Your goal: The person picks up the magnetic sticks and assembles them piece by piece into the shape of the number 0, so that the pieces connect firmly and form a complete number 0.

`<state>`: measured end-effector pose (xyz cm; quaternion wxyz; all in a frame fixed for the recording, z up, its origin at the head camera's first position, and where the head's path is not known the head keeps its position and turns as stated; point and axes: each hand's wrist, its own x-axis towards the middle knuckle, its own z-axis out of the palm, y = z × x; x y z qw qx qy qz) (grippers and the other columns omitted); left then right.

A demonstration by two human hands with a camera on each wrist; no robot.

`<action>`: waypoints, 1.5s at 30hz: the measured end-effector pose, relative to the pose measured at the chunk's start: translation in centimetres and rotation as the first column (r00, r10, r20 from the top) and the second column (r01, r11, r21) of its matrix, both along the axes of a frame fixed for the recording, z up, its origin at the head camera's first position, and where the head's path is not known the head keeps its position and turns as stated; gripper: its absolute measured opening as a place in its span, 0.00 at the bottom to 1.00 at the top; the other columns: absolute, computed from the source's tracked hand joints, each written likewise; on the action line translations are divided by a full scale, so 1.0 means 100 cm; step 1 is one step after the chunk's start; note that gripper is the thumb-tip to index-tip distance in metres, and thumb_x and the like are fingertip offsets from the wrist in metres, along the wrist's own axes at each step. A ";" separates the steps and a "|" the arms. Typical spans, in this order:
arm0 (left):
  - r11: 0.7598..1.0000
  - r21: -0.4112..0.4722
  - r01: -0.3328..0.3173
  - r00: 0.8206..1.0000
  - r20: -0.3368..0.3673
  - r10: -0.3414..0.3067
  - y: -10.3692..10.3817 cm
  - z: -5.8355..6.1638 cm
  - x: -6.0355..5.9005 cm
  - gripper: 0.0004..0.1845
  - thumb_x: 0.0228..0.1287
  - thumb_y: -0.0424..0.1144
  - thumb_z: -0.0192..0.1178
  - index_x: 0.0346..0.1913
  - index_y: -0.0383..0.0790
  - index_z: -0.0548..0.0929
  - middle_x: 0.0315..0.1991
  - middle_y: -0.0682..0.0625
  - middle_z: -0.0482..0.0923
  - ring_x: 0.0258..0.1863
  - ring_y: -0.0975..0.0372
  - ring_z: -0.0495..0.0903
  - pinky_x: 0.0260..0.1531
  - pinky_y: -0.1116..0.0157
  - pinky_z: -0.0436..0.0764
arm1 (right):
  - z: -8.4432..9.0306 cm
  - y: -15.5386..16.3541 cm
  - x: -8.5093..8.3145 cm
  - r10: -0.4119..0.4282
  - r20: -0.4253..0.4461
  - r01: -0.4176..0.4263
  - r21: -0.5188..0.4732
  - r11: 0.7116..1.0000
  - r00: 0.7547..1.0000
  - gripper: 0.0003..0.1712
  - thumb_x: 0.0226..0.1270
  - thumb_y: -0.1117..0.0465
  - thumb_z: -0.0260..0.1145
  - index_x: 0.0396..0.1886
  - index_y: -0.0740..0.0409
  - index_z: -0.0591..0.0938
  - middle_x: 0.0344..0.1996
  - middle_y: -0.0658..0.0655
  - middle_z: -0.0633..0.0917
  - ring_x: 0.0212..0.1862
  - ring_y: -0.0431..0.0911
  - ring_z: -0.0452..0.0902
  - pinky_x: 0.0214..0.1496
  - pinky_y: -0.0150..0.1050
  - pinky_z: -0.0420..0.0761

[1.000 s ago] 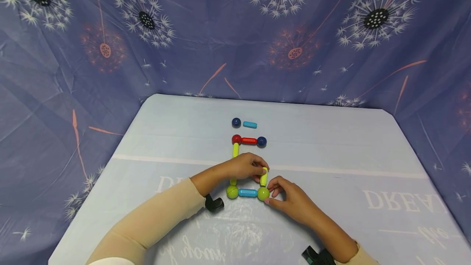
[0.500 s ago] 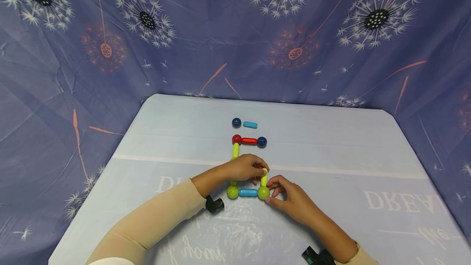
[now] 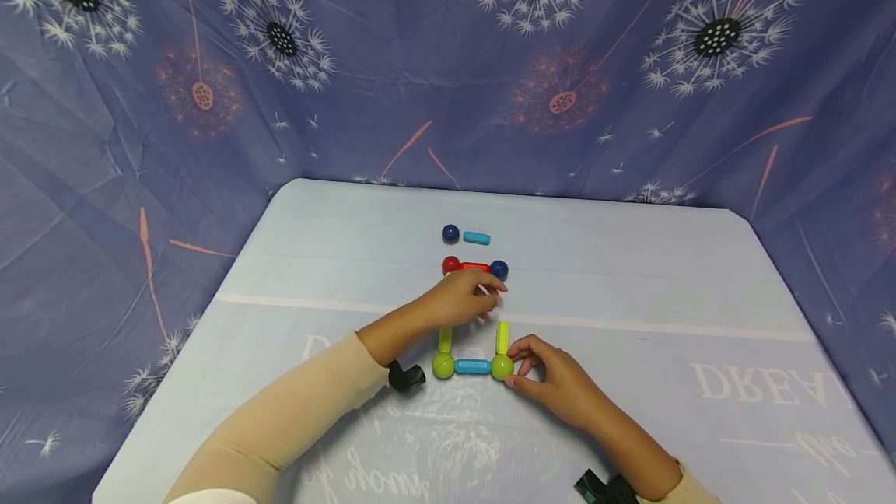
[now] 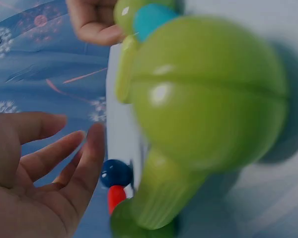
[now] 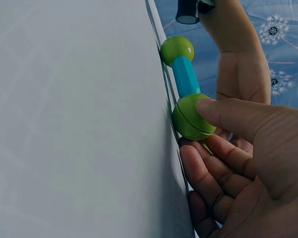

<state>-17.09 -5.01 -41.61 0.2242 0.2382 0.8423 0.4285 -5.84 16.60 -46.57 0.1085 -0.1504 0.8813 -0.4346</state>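
My right hand [image 3: 560, 383] pinches a lime green ball [image 3: 502, 367] between thumb and fingers; the right wrist view shows the thumb on the ball [image 5: 191, 119]. From that ball a yellow-green rod [image 3: 502, 338] points away from me, and a light blue rod [image 3: 472, 366] links it to another green ball [image 3: 443, 365]. My left hand [image 3: 458, 298] hovers above the structure, just in front of the red rod [image 3: 476, 266], its fingers [image 4: 92, 163] loosely bent around nothing. Under it runs the partly hidden left side of yellow-green rods [image 3: 445, 339].
Beyond the hands, a red ball [image 3: 451, 264] and a navy ball [image 3: 498, 270] cap the red rod. Farther back lie a loose navy ball [image 3: 450, 234] and a light blue rod [image 3: 477, 238]. A patterned cloth [image 3: 392, 61] hangs behind the white table [image 3: 630, 271].
My left hand has let go of the right-hand yellow-green rod and moved away from me toward the red rod. The rod stays attached to the green ball; my right hand has kept its place.
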 end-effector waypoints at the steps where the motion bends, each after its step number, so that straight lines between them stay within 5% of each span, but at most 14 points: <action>1: 1.000 0.013 -0.016 1.000 -0.013 0.017 -0.001 0.002 -0.002 0.17 0.74 0.39 0.58 0.61 0.39 0.82 0.48 0.48 0.81 0.38 0.52 0.88 0.33 0.67 0.84 | 0.000 0.000 0.000 0.001 0.001 -0.001 0.001 1.000 1.000 0.18 0.62 0.53 0.75 0.50 0.45 0.80 0.38 0.42 0.85 0.39 0.32 0.78 0.45 0.32 0.76; 7: 0.989 0.057 -0.134 0.986 -0.093 0.139 -0.007 0.012 -0.014 0.17 0.74 0.41 0.58 0.62 0.42 0.82 0.58 0.48 0.78 0.44 0.53 0.86 0.39 0.66 0.83 | 0.000 0.001 -0.001 0.005 -0.004 -0.005 -0.008 1.000 1.000 0.18 0.64 0.51 0.75 0.50 0.45 0.80 0.37 0.42 0.85 0.39 0.33 0.78 0.44 0.32 0.75; 18: 0.949 0.069 -0.307 0.923 -0.220 0.315 -0.024 0.025 -0.043 0.18 0.71 0.44 0.63 0.61 0.47 0.84 0.53 0.49 0.80 0.53 0.57 0.81 0.53 0.59 0.82 | 0.000 0.001 -0.001 -0.011 0.013 0.011 -0.010 1.000 1.000 0.18 0.62 0.51 0.76 0.49 0.45 0.81 0.39 0.43 0.85 0.40 0.35 0.78 0.44 0.31 0.75; 30: 0.919 0.055 -0.391 0.887 -0.243 0.392 -0.039 0.003 -0.071 0.23 0.66 0.41 0.68 0.64 0.43 0.82 0.60 0.45 0.77 0.59 0.52 0.79 0.55 0.54 0.82 | -0.001 0.000 0.001 -0.006 0.010 0.007 -0.007 1.000 1.000 0.18 0.62 0.51 0.76 0.49 0.44 0.81 0.41 0.43 0.86 0.39 0.34 0.78 0.44 0.32 0.75; 36: 0.911 0.018 -0.411 0.885 -0.231 0.404 -0.043 -0.009 -0.081 0.27 0.66 0.44 0.68 0.66 0.43 0.79 0.65 0.44 0.74 0.63 0.50 0.77 0.57 0.52 0.82 | -0.001 0.000 0.002 -0.013 0.021 0.013 -0.001 1.000 1.000 0.18 0.62 0.51 0.76 0.49 0.43 0.81 0.40 0.42 0.86 0.39 0.34 0.78 0.45 0.32 0.75; 45: 0.923 -0.076 -0.378 0.911 -0.208 0.356 -0.044 -0.021 -0.096 0.29 0.68 0.46 0.66 0.71 0.49 0.75 0.70 0.44 0.71 0.68 0.50 0.73 0.67 0.50 0.74 | 0.000 -0.001 0.000 -0.012 0.023 0.011 0.009 1.000 1.000 0.18 0.62 0.51 0.76 0.49 0.43 0.80 0.40 0.42 0.86 0.39 0.33 0.78 0.45 0.32 0.75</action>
